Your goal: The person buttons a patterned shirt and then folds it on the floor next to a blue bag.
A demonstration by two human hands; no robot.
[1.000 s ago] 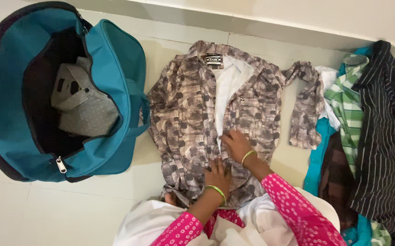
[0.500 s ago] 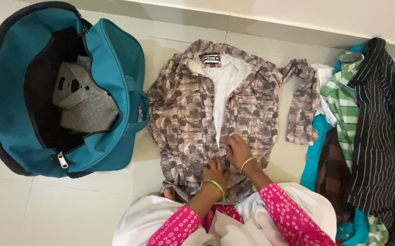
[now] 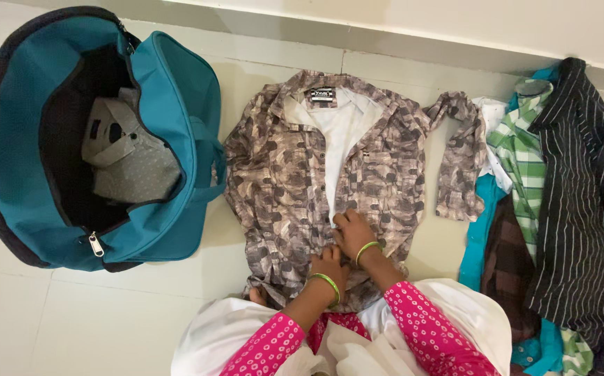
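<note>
A brown and grey patterned shirt (image 3: 284, 174) lies spread face up on the pale tiled floor, front partly open over its white lining, one sleeve (image 3: 461, 157) stretched out to the right. My right hand (image 3: 352, 231) pinches the front edge of the shirt low on the opening. My left hand (image 3: 330, 268) sits just below it, fingers curled on the same fabric. Both wrists wear green bangles and the sleeves are pink with white dots.
An open teal duffel bag (image 3: 176, 125) stands at the left with a folded grey dotted shirt (image 3: 131, 160) inside. A heap of clothes (image 3: 567, 209) lies at the right: green check, black striped, teal and brown pieces. A wall base (image 3: 385, 42) runs along the top.
My right hand has slid down and left along the shirt front, close above my left hand. Both hands went from lying flat to gripping the fabric.
</note>
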